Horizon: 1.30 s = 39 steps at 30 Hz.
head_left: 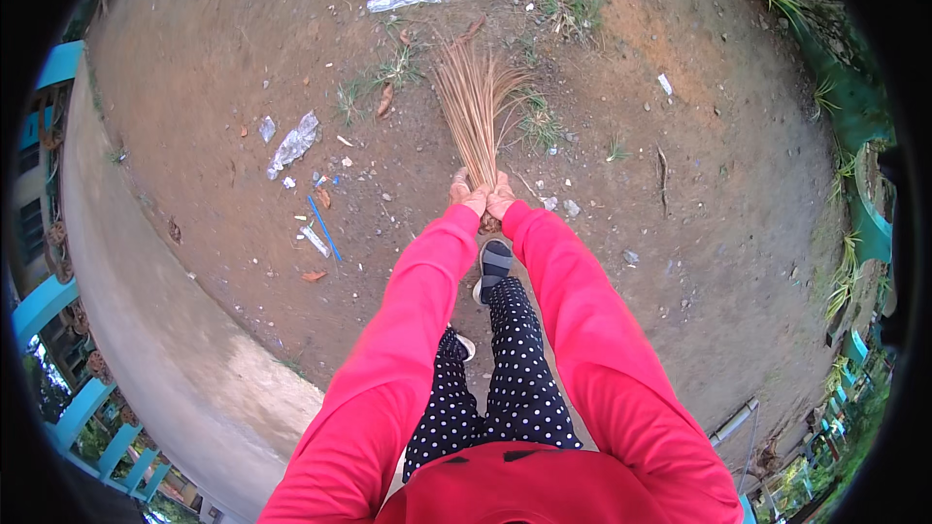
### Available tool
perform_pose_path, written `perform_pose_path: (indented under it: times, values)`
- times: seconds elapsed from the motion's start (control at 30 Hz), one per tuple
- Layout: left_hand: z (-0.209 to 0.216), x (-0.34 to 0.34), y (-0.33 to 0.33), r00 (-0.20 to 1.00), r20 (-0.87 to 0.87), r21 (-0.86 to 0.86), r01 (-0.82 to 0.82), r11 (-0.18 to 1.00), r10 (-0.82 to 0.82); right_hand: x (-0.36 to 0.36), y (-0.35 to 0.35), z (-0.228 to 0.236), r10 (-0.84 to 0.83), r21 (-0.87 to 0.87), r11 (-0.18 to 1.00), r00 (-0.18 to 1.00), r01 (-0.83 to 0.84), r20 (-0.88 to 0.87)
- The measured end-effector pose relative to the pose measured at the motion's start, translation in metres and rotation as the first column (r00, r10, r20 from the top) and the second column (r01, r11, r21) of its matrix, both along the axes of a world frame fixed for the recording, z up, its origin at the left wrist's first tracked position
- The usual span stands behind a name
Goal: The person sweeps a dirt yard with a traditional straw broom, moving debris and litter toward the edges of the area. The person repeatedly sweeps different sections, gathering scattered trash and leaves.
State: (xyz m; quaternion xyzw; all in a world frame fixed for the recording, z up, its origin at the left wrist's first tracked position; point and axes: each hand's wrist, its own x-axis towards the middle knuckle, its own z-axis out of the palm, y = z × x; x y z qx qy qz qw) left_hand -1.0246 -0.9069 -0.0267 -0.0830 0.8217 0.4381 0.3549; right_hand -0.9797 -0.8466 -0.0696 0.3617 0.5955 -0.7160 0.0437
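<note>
While I am watching from a distance, the bare left hand (468,196) and the bare right hand (500,197) are gripping a broom of thin tan sticks (473,107) side by side, their fingers curling around its narrow end. From the hands, I am seeing its sticks fanning toward twelve o'clock over bare brown earth (621,262), with a green grass tuft (540,126) growing beside them at one. Crumpled clear plastic (293,146) is lying between nine and ten o'clock, and a thin blue straw (324,229) between eight and nine. A dark grey strapped shoe (495,260) is pointing up from six.
</note>
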Motion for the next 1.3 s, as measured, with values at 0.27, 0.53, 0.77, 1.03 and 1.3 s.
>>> perform_pose_path:
  times: [0.27, 0.53, 0.77, 1.03, 1.3]
  values:
    - [0.069, 0.026, 0.015, 0.970, -0.091, 0.117, -0.214, 0.970, 0.225, 0.020, 0.024, 0.091, 0.001, -0.374, 0.921, 0.960, -0.109, -0.278]
    - [0.029, 0.032, 0.096, 0.772, 0.260, 0.439, 0.440, 0.783, -0.580, 0.066, 0.028, 0.055, -0.804, 0.063, 0.593, 0.594, 0.802, 0.003]
    - [-0.014, -0.080, 0.080, 0.918, 0.367, 0.270, 0.046, 0.962, -0.147, -0.056, 0.047, 0.011, -0.454, -0.106, 0.876, 0.878, 0.471, 0.149]
    - [0.021, -0.184, 0.067, 0.898, -0.335, 0.099, -0.267, 0.959, 0.285, -0.197, 0.074, 0.053, 0.079, -0.289, 0.950, 0.986, -0.119, -0.146]
    - [0.033, -0.174, 0.151, 0.849, 0.167, 0.472, 0.377, 0.797, -0.501, -0.148, 0.103, 0.066, -0.780, -0.119, 0.621, 0.626, 0.775, 0.010]
